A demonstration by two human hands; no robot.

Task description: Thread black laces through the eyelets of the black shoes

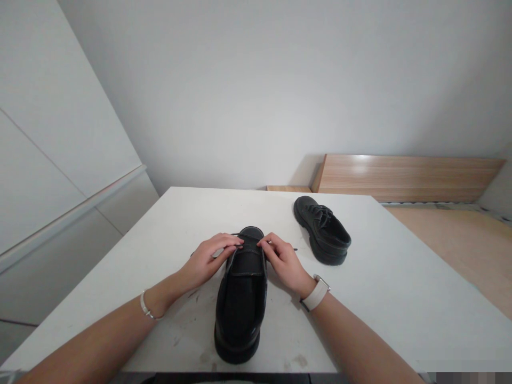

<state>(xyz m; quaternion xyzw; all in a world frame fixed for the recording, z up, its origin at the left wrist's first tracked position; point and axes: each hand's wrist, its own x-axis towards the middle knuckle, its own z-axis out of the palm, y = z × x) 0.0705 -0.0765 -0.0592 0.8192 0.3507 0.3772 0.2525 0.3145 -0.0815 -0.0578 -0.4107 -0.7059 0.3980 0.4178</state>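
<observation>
Near shoe [240, 317] standing upright on the white bench [400, 277], mid-front, toe pointing away from the wearer, heel lying close to the near edge. Left hand [212, 257] reaching in at the left of its tongue, grip narrow, fingertips pinching black lace [296, 249]. Right hand [285, 261] facing it across the tongue, grip likewise narrow, thumb and finger pinching lace; a loose end is sticking out beyond the knuckles. Second shoe [326, 234] sitting farther back to the right, apart from the hands, its laces running across the front. Right wrist wearing a pale-strapped watch [316, 293].
</observation>
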